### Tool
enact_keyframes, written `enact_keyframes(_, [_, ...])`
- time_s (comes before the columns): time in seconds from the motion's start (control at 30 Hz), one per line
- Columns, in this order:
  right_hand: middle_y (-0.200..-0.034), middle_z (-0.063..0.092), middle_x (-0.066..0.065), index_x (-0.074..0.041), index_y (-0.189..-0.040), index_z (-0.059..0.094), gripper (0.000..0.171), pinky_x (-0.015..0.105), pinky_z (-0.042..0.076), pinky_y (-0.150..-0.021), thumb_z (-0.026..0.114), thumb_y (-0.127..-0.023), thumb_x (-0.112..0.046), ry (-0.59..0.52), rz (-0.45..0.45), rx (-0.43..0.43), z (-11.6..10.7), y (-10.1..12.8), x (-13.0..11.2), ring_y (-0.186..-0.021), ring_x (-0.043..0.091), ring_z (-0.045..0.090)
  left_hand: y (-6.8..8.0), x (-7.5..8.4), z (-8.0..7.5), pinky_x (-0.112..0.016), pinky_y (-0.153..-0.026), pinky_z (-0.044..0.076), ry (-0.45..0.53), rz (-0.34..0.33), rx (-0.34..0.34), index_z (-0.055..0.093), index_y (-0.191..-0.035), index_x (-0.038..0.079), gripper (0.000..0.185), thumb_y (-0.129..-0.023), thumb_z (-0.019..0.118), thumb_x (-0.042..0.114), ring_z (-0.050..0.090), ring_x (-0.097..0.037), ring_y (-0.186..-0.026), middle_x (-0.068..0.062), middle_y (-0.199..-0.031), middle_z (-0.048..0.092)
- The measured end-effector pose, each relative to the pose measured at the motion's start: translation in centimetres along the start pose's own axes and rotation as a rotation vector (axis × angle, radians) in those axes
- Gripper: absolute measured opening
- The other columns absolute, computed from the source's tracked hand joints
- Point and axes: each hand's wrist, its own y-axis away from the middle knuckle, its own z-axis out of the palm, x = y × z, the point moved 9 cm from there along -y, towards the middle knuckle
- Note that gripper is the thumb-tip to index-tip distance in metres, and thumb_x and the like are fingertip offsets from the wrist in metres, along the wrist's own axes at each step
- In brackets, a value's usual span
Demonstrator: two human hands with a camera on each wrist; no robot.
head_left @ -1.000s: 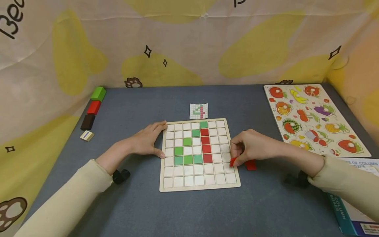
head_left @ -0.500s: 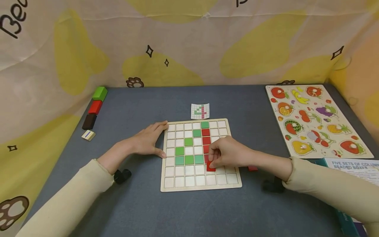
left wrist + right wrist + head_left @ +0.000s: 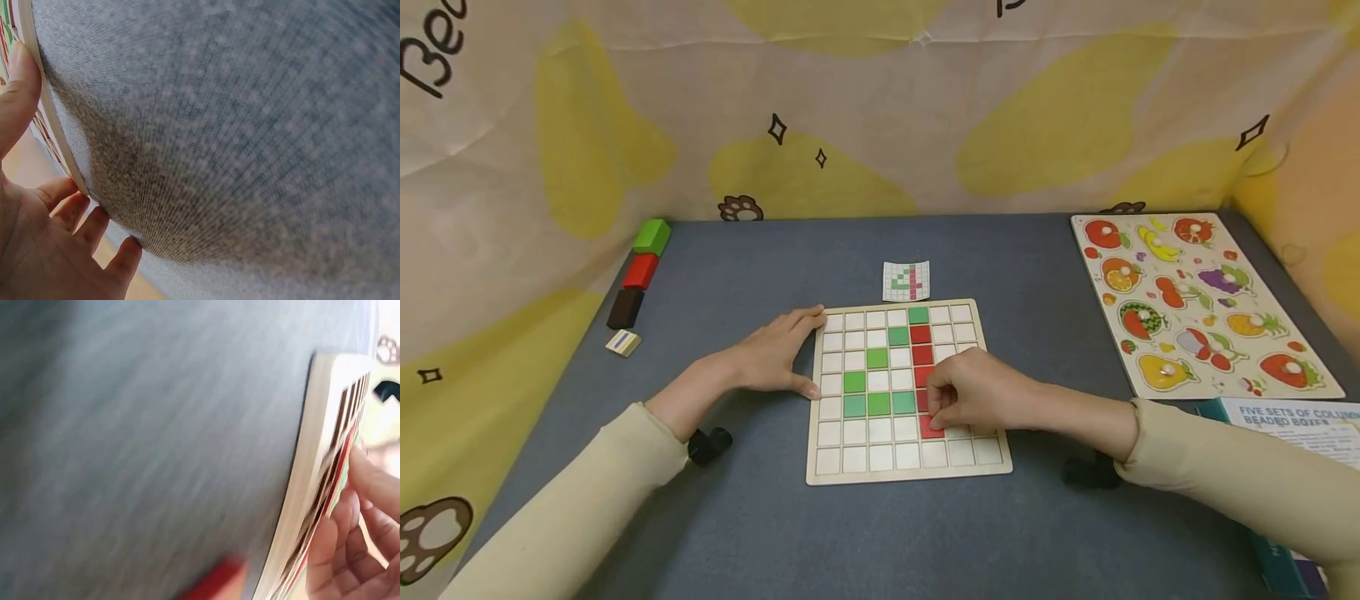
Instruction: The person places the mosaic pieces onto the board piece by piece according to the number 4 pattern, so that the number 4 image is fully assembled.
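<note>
A wooden grid board lies flat on the table, with green and red square tiles in some of its cells. My left hand rests along its left edge, fingers spread and touching the rim; the thumb lies against the rim in the left wrist view. My right hand is over the board's right half, thumb and fingertips on a red tile at the foot of the red column. That tile looks flat in its cell, partly covered by the fingers. Another red piece is blurred in the right wrist view.
A small pattern card lies behind the board. Green, red and black stacks line the table's left, beside a small pale stack. A fruit puzzle and a box stand at right.
My right hand has carried a red tile from beside the board's right edge to the red column, where it went from tilted to flat. The left hand has stayed put.
</note>
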Motion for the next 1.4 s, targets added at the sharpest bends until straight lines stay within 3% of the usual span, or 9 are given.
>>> enact_keyframes(0.2, [-0.079,0.065,-0.009,-0.022,-0.084,0.073,0.013,0.019,0.048,-0.065,0.081,-0.081,-0.013,0.000,-0.009,-0.061,-3.0,1.5,3.4,-0.070,0.003,0.055,0.0,0.1,-0.1,-0.069,-0.112,0.028,0.001,0.003,0.003,0.020,-0.157,0.005,0.109,-0.077,0.081,0.048,0.019,-0.044,-0.151,-0.016,-0.167,0.012])
enact_keyframes(0.4, [-0.096,0.065,-0.002,-0.026,-0.098,0.075,0.042,0.022,0.051,-0.073,0.071,-0.076,0.010,-0.062,0.075,-0.282,-4.7,3.7,7.9,-0.086,0.014,0.057,0.2,-0.1,0.0,-0.069,-0.114,0.026,0.010,-0.014,-0.007,0.019,-0.158,0.006,0.110,-0.077,0.081,0.047,0.018,-0.044,-0.152,-0.015,-0.167,0.011])
enact_keyframes(0.57, [-0.100,0.060,-0.001,-0.031,-0.102,0.075,0.054,0.023,0.049,-0.073,0.073,-0.071,0.013,-0.079,0.106,-0.380,-4.5,4.9,9.0,-0.092,0.016,0.051,0.4,-0.1,0.1,-0.070,-0.113,0.025,0.014,-0.015,-0.006,0.019,-0.158,0.007,0.109,-0.077,0.082,0.046,0.018,-0.044,-0.152,-0.015,-0.167,0.010])
enact_keyframes(0.8, [-0.089,0.057,-0.006,-0.033,-0.089,0.072,0.034,0.022,0.045,-0.073,0.087,-0.070,-0.009,0.006,0.044,-0.339,-4.1,4.6,8.4,-0.083,0.012,0.052,0.3,-0.1,0.0,-0.070,-0.113,0.025,0.012,-0.014,-0.004,0.019,-0.158,0.006,0.109,-0.078,0.081,0.046,0.018,-0.044,-0.152,-0.015,-0.167,0.010])
enact_keyframes(0.93, [-0.081,0.057,-0.007,-0.027,-0.082,0.066,0.029,0.021,0.045,-0.066,0.089,-0.069,-0.015,0.032,0.061,-0.295,-4.3,4.3,8.5,-0.075,0.010,0.053,0.3,0.0,0.1,-0.070,-0.113,0.025,0.012,-0.013,-0.004,0.019,-0.157,0.006,0.109,-0.078,0.081,0.047,0.018,-0.044,-0.152,-0.015,-0.167,0.011])
enact_keyframes(1.13, [-0.067,0.056,-0.010,-0.021,-0.073,0.060,0.027,0.020,0.042,-0.059,0.087,-0.073,-0.022,0.077,0.100,-0.136,-5.9,3.6,7.8,-0.063,0.005,0.051,0.2,-0.1,0.1,-0.069,-0.113,0.025,0.013,-0.009,-0.005,0.019,-0.157,0.006,0.109,-0.078,0.081,0.046,0.018,-0.044,-0.152,-0.015,-0.167,0.010])
enact_keyframes(1.27, [-0.069,0.061,-0.008,-0.021,-0.078,0.065,0.022,0.020,0.046,-0.061,0.086,-0.075,-0.022,0.000,0.080,-0.050,-5.7,2.6,5.9,-0.065,0.006,0.055,0.2,0.0,0.1,-0.069,-0.113,0.026,0.008,-0.004,0.000,0.020,-0.157,0.005,0.109,-0.078,0.081,0.046,0.018,-0.045,-0.151,-0.016,-0.167,0.011])
enact_keyframes(1.4, [-0.072,0.067,-0.006,-0.018,-0.082,0.068,0.018,0.021,0.050,-0.062,0.085,-0.077,-0.021,-0.135,0.069,-0.040,-4.1,1.7,3.7,-0.065,0.008,0.058,0.1,0.1,0.0,-0.068,-0.113,0.027,0.007,0.001,-0.002,0.019,-0.157,0.005,0.109,-0.078,0.081,0.046,0.018,-0.044,-0.151,-0.016,-0.167,0.010])
